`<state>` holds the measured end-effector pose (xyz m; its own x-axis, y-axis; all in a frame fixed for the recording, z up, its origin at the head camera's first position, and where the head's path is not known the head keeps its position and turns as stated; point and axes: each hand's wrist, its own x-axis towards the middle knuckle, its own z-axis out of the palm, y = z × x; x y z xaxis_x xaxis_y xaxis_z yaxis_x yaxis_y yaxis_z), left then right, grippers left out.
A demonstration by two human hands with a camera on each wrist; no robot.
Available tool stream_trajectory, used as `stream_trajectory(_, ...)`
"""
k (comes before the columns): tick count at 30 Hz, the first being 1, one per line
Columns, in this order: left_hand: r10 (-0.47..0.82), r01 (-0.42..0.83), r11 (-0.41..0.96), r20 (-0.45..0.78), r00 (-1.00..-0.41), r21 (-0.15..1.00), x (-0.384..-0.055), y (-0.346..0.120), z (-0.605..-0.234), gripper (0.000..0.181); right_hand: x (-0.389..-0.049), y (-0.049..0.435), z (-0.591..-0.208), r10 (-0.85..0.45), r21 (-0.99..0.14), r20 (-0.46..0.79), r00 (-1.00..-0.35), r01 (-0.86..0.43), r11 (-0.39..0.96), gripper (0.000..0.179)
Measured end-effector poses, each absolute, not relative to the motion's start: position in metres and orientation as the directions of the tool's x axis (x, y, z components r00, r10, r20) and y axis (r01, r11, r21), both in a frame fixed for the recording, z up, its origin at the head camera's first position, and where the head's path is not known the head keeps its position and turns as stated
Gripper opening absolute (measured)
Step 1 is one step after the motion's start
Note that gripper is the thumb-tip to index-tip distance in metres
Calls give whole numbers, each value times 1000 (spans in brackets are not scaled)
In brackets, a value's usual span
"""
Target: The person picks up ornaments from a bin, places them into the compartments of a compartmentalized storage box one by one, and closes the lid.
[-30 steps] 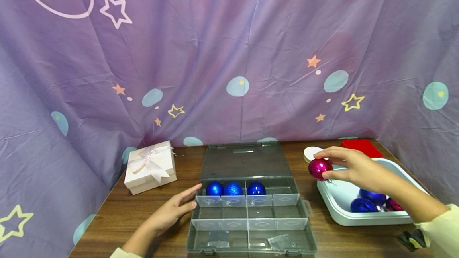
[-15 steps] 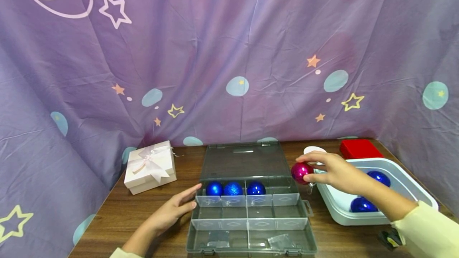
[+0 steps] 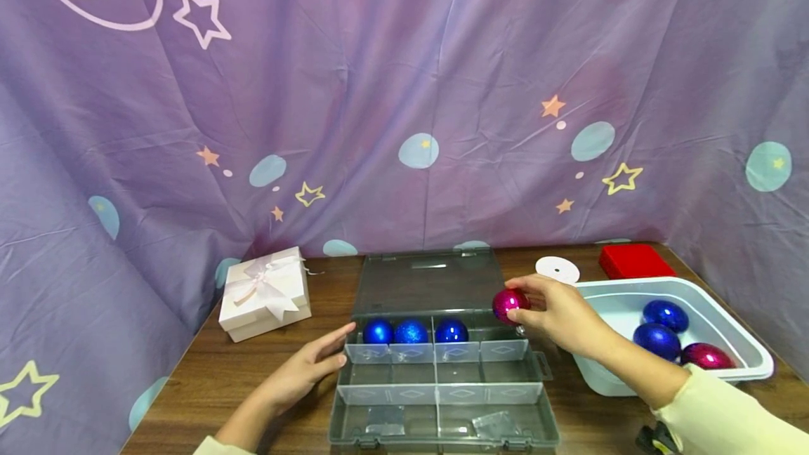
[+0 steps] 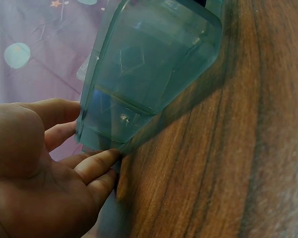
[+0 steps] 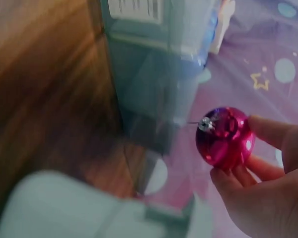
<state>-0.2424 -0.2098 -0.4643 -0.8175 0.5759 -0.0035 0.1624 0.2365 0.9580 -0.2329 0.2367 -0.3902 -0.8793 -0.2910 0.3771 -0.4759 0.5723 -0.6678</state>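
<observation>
A shiny magenta Christmas ball [image 3: 509, 306] is pinched between the thumb and fingers of my right hand [image 3: 559, 314]. It hangs over the right end of the back row of a grey see-through compartment box [image 3: 436, 374], whose lid lies back. In the right wrist view the magenta ball's silver cap [image 5: 205, 124] shows. That back row holds three blue balls, among them a glittery blue ball [image 3: 411, 333] and a glossy blue ball [image 3: 451, 332]. My left hand [image 3: 303, 374] touches the box's left side with fairly straight fingers; in the left wrist view its fingertips [image 4: 111, 156] meet the box's edge.
To the right stands a pale tub [image 3: 607, 378] with two blue balls and a magenta ball [image 3: 706, 356]. Behind it are a red box [image 3: 636, 261] and a white ribbon spool [image 3: 557, 269]. A white gift box [image 3: 265, 293] with a bow sits at back left.
My right hand has carried the magenta ball leftward from above the tub's edge to the box's back right compartment. The left hand stays in place.
</observation>
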Motion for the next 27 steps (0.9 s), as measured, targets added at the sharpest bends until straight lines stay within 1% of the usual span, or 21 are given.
stream_trajectory(5, 576, 155, 240, -12, -818, 958, -242, -210, -463, 62, -230, 223, -401, -217, -622, 422, -880, -455, 637, 40)
stream_trajectory(12, 576, 151, 241, -16, -817, 959, -242, -210, -463, 62, -228, 213, -415, -144, -623, 451, -881, -426, 656, 44)
stream_trajectory(15, 574, 155, 240, -12, -819, 958, -242, -209, -463, 62, -229, 213, -422, -131, -620, 443, -887, -409, 669, 44)
stream_trajectory(22, 572, 162, 245, -7, -820, 956, -242, -209, -463, 62, -229, 216, -433, -140, -648, 406, -903, -392, 653, 43)
stream_trajectory(27, 569, 163, 249, -8, -822, 955, -241, -208, -462, 62, -229, 216, -436, -155, -610, 420, -894, -405, 682, 42)
